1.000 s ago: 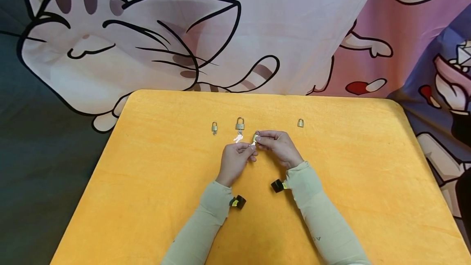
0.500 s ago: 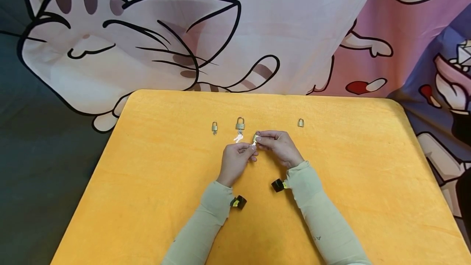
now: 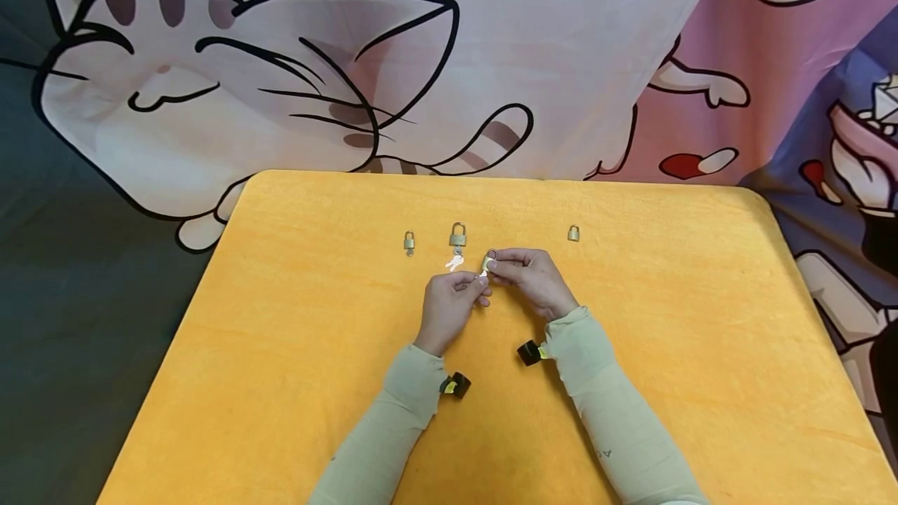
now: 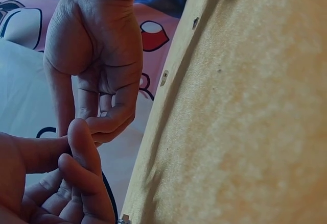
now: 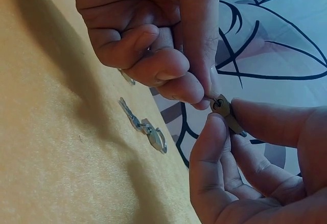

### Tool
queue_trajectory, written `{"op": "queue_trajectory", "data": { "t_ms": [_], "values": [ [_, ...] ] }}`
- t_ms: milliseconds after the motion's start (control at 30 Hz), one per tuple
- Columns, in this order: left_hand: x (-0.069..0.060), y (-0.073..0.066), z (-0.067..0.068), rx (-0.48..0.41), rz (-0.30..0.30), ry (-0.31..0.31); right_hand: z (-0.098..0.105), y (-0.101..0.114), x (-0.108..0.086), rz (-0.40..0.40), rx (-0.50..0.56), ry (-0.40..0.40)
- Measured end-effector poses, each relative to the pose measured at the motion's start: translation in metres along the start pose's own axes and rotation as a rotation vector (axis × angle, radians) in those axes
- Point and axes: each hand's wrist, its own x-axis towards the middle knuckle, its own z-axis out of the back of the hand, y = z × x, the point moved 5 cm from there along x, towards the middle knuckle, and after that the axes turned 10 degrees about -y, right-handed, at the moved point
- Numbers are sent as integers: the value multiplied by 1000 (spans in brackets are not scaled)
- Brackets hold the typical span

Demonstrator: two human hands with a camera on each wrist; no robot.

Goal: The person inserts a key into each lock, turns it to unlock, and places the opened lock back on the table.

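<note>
Above the table, my right hand [image 3: 532, 280] pinches a small brass padlock [image 3: 487, 262] between thumb and fingers, its shackle pointing away from me. My left hand [image 3: 449, 304] pinches a key [image 5: 210, 97] at the bottom of that padlock. In the right wrist view the key meets the keyhole end, and most of it is hidden by the left fingertips. How far it sits inside cannot be seen. The left wrist view shows both hands close together, with the padlock covered by fingers. Just beyond my left hand lies a larger padlock [image 3: 457, 240] with keys [image 3: 454, 263].
Another small padlock [image 3: 409, 244] lies to the left of the larger one. Farther right on the yellow table [image 3: 295, 349] is one more small padlock [image 3: 573, 234]. A cartoon-printed cloth [image 3: 561, 61] hangs behind the table's far edge.
Almost nothing differs. Both hands keep the padlock and key in the same place, and the padlocks on the table have not moved.
</note>
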Motion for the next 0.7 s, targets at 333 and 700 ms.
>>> {"op": "queue_trajectory", "data": {
  "t_ms": [333, 700],
  "values": [
    [0, 0, 0, 20, -28, -28, 1, 1, 0, 16, -33, 2],
    [11, 30, -4, 0, 18, 9, 3, -1, 1, 23, -56, 9]
  ]
}}
